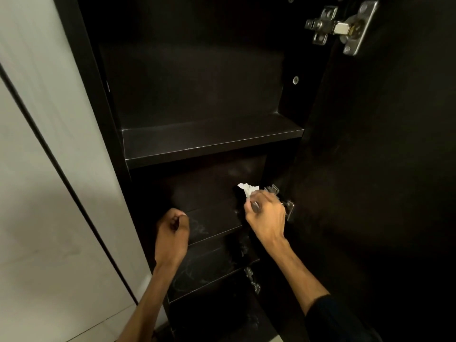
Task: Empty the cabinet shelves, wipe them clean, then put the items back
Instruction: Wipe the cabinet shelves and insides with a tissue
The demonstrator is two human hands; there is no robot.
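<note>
While your left hand hangs curled and empty, your right hand pinches a crumpled white tissue at the second shelf's back right corner, apparently mid-wipe; next sweep leftward across its smudges.

Two bare forearms enter from below; the left hand and its forearm are uncovered; behind the right hand, a dark pushed-up fabric sleeve covers the arm.

Both arms reach forward: left grip curled and holding nothing, right grip pinched closed.
</note>
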